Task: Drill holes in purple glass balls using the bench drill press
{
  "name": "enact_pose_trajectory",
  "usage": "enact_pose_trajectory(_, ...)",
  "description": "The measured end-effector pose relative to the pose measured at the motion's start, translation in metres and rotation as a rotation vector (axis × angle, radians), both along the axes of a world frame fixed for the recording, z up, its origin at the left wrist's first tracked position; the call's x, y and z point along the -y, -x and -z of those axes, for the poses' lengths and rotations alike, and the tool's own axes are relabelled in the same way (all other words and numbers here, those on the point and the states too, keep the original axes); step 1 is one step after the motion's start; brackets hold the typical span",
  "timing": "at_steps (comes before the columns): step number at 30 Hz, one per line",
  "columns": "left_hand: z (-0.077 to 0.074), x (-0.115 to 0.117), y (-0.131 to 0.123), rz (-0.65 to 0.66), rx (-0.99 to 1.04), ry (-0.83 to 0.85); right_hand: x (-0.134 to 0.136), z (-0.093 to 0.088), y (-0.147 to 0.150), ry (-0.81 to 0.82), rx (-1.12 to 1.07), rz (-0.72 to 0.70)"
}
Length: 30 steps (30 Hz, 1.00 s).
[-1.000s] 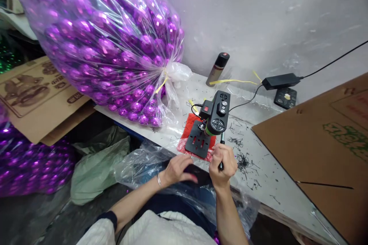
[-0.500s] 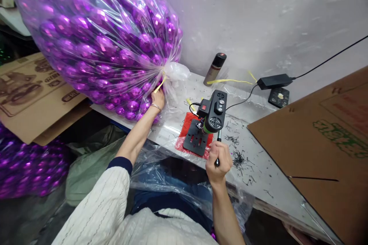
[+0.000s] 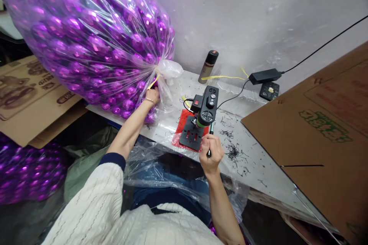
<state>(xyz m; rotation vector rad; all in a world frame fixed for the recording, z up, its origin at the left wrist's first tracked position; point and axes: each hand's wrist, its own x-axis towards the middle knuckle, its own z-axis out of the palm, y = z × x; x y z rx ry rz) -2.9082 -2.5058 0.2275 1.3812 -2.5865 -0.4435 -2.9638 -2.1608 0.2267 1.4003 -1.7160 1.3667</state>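
Observation:
My left hand (image 3: pixel 151 95) reaches up to the tied neck of a big clear plastic bag (image 3: pixel 86 34) full of shiny purple balls, just under its yellow tie (image 3: pixel 152 81); the fingers are pressed into the bag and mostly hidden. My right hand (image 3: pixel 211 152) is closed round the black lever handle (image 3: pixel 211 132) of a small black bench drill press (image 3: pixel 205 109). The press stands on a black slotted base plate (image 3: pixel 190 137) over a red cloth (image 3: pixel 182 124) on the white workbench (image 3: pixel 258 168).
A spray can (image 3: pixel 207 66), a black power adapter (image 3: pixel 263 76) with cable and a small black box (image 3: pixel 268 90) sit by the wall. A large cardboard sheet (image 3: pixel 322 138) covers the bench's right side. Black swarf litters the bench. More purple balls (image 3: pixel 23 168) and cardboard (image 3: pixel 31 92) lie left.
My left hand left the dark object on my lap, rose to the bag's tied neck and now sits close under the tie. My right hand stayed on the lever.

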Motion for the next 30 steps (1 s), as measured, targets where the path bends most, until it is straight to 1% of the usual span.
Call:
enact_pose_trajectory(2,-0.005,-0.014,-0.013,0.014,-0.081,0.020,0.000,0.000,0.000,-0.001,-0.005,-0.001)
enact_pose_trajectory(3,-0.007,-0.022,-0.021,0.018,-0.175,0.014,0.000,0.000,0.001,0.000,-0.008,-0.002)
enact_pose_trajectory(4,-0.009,-0.030,-0.030,0.024,-0.311,-0.025,0.000,0.000,0.001,-0.001,-0.008,-0.003)
enact_pose_trajectory(5,-0.010,-0.039,-0.039,0.025,-0.475,-0.106,0.000,0.000,0.001,-0.001,-0.009,-0.003)
enact_pose_trajectory(6,-0.010,-0.049,-0.049,0.023,-0.645,-0.229,0.000,0.000,0.001,-0.003,-0.009,-0.002)
enact_pose_trajectory(8,-0.006,-0.070,-0.066,0.014,-0.947,-0.550,0.000,0.000,0.001,-0.005,-0.007,0.001)
enact_pose_trajectory(10,0.002,-0.094,-0.078,0.012,-1.138,-0.856,0.000,-0.001,0.001,-0.006,-0.010,0.005)
enact_pose_trajectory(11,0.008,-0.106,-0.081,0.008,-1.193,-0.969,0.000,-0.001,0.001,-0.006,-0.014,0.007)
enact_pose_trajectory(13,0.022,-0.133,-0.083,-0.003,-1.242,-1.106,0.000,-0.002,0.001,-0.010,-0.024,0.014)
enact_pose_trajectory(15,0.039,-0.158,-0.076,-0.012,-1.243,-1.157,-0.001,-0.004,0.001,-0.018,-0.035,0.028)
enact_pose_trajectory(17,0.056,-0.179,-0.063,-0.014,-1.221,-1.157,-0.001,-0.005,0.001,-0.026,-0.043,0.040)
enact_pose_trajectory(19,0.071,-0.195,-0.048,0.000,-1.181,-1.105,-0.002,-0.006,0.002,-0.035,-0.045,0.041)
enact_pose_trajectory(22,0.086,-0.208,-0.027,0.088,-1.071,-0.907,-0.003,-0.007,0.002,-0.042,-0.042,0.025)
enact_pose_trajectory(24,0.091,-0.210,-0.019,0.146,-0.954,-0.713,-0.003,-0.007,0.002,-0.044,-0.036,0.017)
enact_pose_trajectory(27,0.094,-0.210,-0.014,0.208,-0.744,-0.442,-0.004,-0.006,0.001,-0.047,-0.033,0.017)
enact_pose_trajectory(30,0.094,-0.211,-0.012,0.283,-0.635,-0.290,-0.004,-0.007,0.001,-0.048,-0.036,0.020)
